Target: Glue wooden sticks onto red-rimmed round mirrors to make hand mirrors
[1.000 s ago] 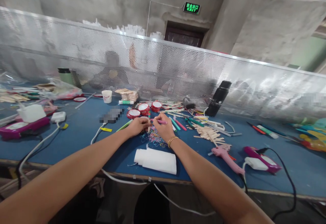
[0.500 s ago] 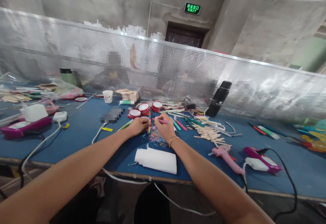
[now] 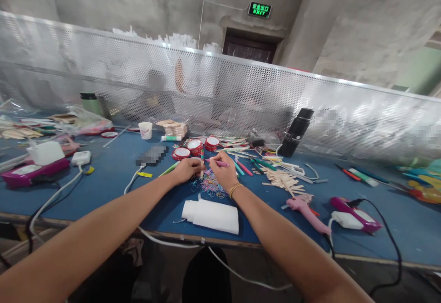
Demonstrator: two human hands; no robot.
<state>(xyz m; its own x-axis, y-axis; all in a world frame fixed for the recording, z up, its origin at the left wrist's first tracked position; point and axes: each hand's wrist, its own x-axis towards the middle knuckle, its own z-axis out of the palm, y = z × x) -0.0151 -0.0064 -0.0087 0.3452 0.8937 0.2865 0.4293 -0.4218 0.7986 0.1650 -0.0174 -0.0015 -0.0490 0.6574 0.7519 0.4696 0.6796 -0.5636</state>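
Over the middle of the blue table, my left hand (image 3: pixel 188 170) pinches a wooden craft stick (image 3: pixel 202 158) upright; its upper part carries coloured bands. My right hand (image 3: pixel 222 170) is closed around a purple marker pen (image 3: pixel 221 163), whose tip points left at the stick and lies very near or against it. Below both hands lies a pile of thin, multicoloured rubber bands (image 3: pixel 212 184). A folded white cloth (image 3: pixel 211 216) rests closer to the table's front edge.
Red-edged tape rolls (image 3: pixel 195 146) sit behind my hands. On the right are loose craft sticks (image 3: pixel 284 180), a pink glue gun (image 3: pixel 308 213), a purple power strip (image 3: pixel 356 216) and a black bottle (image 3: pixel 296 133). A paper cup (image 3: pixel 145 131) and phone-like dark object (image 3: pixel 152 155) stand left.
Almost nothing differs. Both hands keep the same hold on the stick and the marker pen, with only a very slight shift of the view.
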